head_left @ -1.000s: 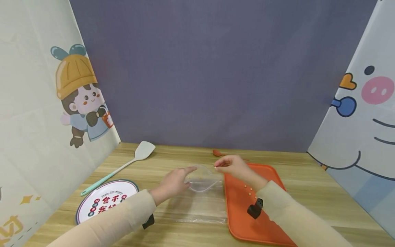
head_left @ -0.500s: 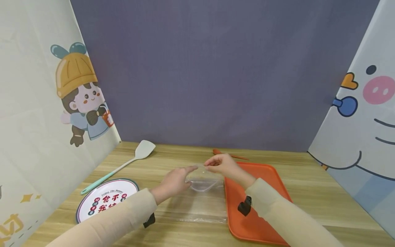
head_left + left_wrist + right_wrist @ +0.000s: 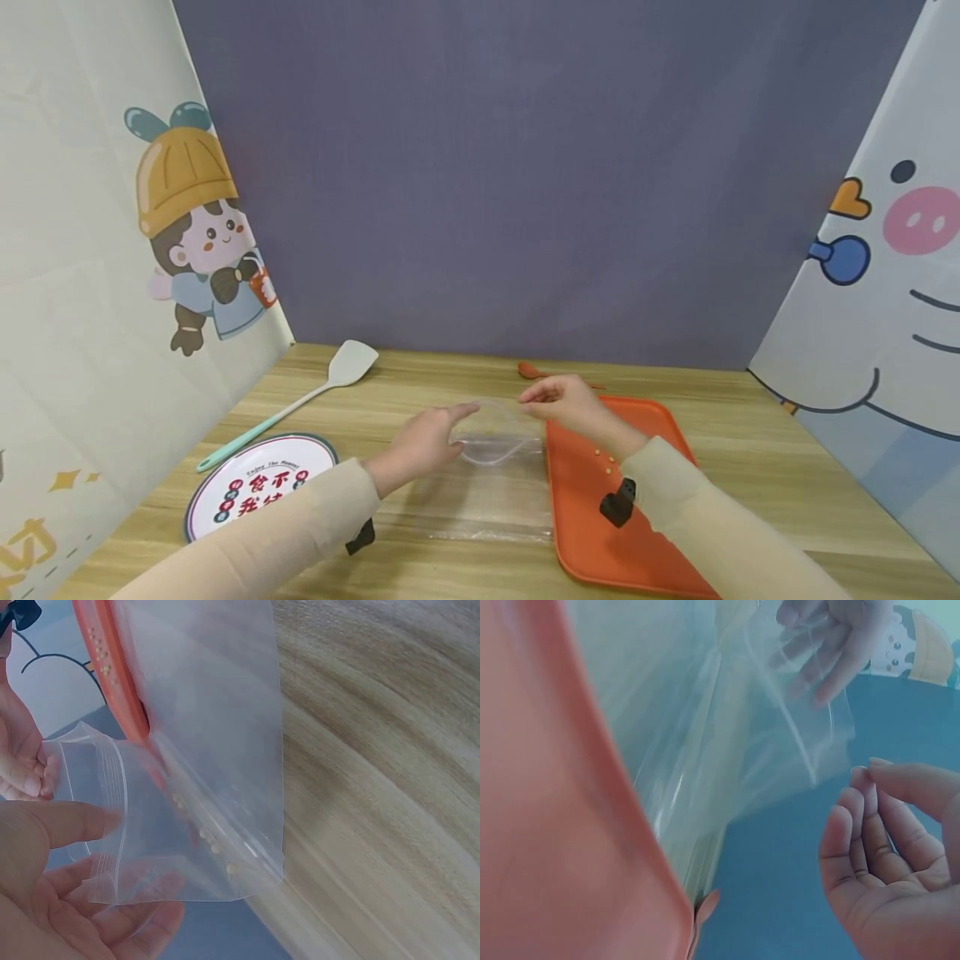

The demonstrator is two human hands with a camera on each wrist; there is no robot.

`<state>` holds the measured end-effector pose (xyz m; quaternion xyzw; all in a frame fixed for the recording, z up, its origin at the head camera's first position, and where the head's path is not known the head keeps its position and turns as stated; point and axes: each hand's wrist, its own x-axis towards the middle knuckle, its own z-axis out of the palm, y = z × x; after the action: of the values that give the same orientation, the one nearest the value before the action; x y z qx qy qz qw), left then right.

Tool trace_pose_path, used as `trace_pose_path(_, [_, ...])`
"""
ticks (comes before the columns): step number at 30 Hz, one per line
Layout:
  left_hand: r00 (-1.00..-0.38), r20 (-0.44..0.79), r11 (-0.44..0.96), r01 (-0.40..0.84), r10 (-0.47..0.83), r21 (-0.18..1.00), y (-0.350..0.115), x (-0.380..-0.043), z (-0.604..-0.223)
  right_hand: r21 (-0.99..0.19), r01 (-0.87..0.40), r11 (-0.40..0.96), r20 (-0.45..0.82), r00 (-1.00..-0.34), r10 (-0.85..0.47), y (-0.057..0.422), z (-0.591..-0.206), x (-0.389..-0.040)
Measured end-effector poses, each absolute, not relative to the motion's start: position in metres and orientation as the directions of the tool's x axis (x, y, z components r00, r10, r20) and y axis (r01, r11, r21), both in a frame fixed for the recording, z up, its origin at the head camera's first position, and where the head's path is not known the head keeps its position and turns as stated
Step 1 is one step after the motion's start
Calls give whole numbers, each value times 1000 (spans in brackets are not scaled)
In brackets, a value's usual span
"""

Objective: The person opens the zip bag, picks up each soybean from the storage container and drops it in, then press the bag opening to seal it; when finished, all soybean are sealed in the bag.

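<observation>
A clear plastic zip bag (image 3: 487, 500) lies toward me on the table, its mouth raised and spread. My left hand (image 3: 423, 446) holds the mouth's left side; in the left wrist view its thumb is at the zip line and the other fingers show behind the film. Several small yellow beans (image 3: 210, 838) sit low in the bag. My right hand (image 3: 562, 404) is at the mouth's right side, fingers curled and thumb tip against the index fingertip (image 3: 861, 776). Nothing shows between those tips. More beans (image 3: 607, 462) lie on the orange tray (image 3: 592, 533) below the right forearm.
At the left is a white plate (image 3: 309, 454) with red lettering, partly behind the left sleeve. Beyond it lies a spatula (image 3: 351, 364) with a mint handle. A small orange spoon (image 3: 527, 371) rests behind the tray, near the dark back panel (image 3: 487, 183).
My right hand moved left over the bag mouth, then back right. A pale bean at its fingertips a second ago is gone from there. My left hand stayed on the bag.
</observation>
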<state>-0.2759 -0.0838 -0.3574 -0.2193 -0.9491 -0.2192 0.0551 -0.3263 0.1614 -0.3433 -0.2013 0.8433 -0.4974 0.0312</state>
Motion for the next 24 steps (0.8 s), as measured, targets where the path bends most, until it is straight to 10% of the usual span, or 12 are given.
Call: trace_pose_path(24, [-902, 191, 808, 431, 386, 402, -85, -278, -363, -773, -271, 573, 13, -911, -413, 236, -366, -327])
